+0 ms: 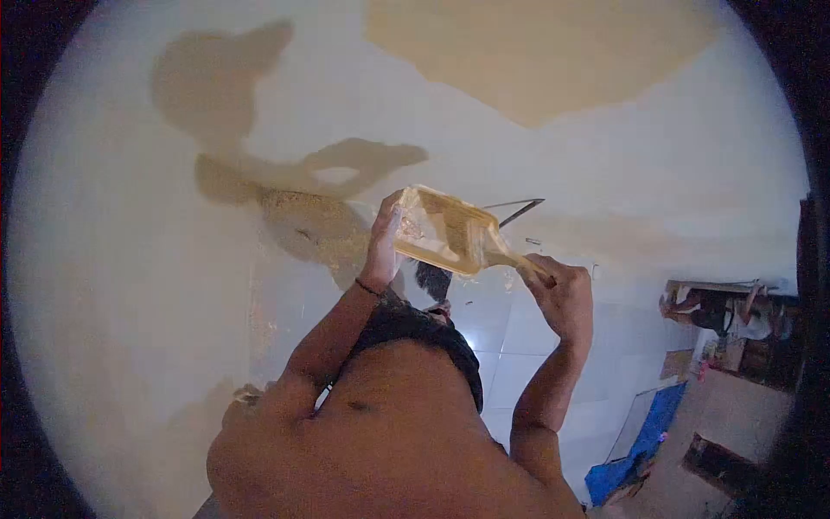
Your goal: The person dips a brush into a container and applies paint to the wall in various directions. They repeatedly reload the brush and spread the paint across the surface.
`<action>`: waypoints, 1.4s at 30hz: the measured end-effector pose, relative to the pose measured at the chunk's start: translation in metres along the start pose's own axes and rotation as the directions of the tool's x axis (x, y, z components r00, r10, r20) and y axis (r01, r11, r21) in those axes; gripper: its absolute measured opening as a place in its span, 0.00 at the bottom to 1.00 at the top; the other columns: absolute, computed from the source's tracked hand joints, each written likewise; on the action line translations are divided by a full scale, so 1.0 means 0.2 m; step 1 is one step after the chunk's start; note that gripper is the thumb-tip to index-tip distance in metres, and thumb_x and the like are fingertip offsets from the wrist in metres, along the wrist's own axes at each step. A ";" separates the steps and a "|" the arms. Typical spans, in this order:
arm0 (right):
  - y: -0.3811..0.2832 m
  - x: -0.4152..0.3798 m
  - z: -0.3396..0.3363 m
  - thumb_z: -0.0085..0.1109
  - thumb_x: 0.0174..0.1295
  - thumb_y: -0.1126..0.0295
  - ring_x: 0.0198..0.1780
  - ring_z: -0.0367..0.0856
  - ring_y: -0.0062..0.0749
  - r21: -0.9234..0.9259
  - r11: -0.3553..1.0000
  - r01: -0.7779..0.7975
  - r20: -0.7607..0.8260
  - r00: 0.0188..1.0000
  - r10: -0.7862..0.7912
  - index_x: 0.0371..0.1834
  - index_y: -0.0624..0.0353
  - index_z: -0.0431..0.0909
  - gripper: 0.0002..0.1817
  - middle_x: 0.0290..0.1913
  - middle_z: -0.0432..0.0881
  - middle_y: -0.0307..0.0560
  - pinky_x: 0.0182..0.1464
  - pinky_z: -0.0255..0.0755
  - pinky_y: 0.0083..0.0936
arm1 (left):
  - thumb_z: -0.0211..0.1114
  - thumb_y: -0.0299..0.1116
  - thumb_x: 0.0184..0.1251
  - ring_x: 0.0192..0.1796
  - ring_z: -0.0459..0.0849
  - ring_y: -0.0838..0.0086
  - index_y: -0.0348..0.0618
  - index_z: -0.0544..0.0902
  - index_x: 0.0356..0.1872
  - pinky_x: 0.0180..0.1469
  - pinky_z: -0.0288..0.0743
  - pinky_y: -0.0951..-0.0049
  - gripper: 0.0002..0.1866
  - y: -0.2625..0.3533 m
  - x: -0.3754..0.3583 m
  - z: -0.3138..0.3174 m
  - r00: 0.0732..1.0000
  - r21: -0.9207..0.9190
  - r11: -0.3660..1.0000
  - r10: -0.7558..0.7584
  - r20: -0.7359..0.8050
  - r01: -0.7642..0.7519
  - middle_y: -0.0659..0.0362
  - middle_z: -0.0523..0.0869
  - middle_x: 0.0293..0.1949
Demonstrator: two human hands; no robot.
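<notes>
A shallow yellowish rectangular tray (445, 262) is held up in front of my body, with whitish material smeared inside it. My left hand (382, 246) grips its left end, fingers closed around the rim. My right hand (560, 294) is closed around the handle of a wide flat paintbrush (506, 258). The brush's head rests against the right end of the tray; its bristle end is hard to make out.
A pale wall (121, 285) with a tan patch (536, 65) fills the upper and left view, bearing my shadow. A thin dark bar (523, 212) shows behind the tray. At right are people (735, 313) and a blue sheet (653, 437).
</notes>
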State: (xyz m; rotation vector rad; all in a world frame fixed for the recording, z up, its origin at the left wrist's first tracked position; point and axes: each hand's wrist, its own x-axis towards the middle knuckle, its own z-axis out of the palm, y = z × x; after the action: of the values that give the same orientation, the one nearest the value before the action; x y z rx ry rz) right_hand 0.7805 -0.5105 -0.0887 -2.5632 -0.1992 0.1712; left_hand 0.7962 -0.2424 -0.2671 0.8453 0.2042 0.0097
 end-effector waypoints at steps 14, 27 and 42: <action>0.13 -0.35 0.07 0.72 0.63 0.64 0.28 0.72 0.20 0.297 0.920 -0.257 -0.114 0.947 0.301 0.42 0.67 0.86 0.15 0.25 0.83 0.49 0.32 0.73 0.26 | 0.49 0.40 0.83 0.66 0.75 0.69 0.43 0.70 0.69 0.71 0.68 0.62 0.21 0.01 -0.02 0.12 1.000 -0.065 0.998 0.013 0.007 -0.012 0.57 0.77 0.63; 0.12 -0.43 0.00 0.71 0.64 0.61 0.21 0.74 0.24 0.357 0.909 -0.216 -0.220 0.926 0.306 0.39 0.66 0.86 0.15 0.20 0.82 0.49 0.26 0.70 0.27 | 0.47 0.43 0.84 0.68 0.73 0.70 0.44 0.69 0.70 0.72 0.66 0.63 0.22 0.12 0.13 0.35 0.968 0.067 0.987 -0.159 0.193 0.149 0.58 0.75 0.64; 0.06 -0.38 0.10 0.69 0.65 0.62 0.21 0.70 0.19 0.469 0.867 -0.170 -0.226 0.926 0.303 0.36 0.66 0.85 0.15 0.18 0.75 0.39 0.24 0.64 0.24 | 0.50 0.52 0.81 0.64 0.77 0.65 0.50 0.70 0.71 0.66 0.72 0.59 0.26 0.16 0.02 0.26 0.987 -0.130 0.979 -0.149 0.057 0.155 0.58 0.79 0.62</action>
State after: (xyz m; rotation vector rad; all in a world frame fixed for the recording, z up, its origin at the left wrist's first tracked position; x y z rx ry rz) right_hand 0.7030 -0.5236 -0.1055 -2.1120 0.2505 -0.0700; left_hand 0.8116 -0.2589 -0.2103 0.6934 0.2211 -0.1385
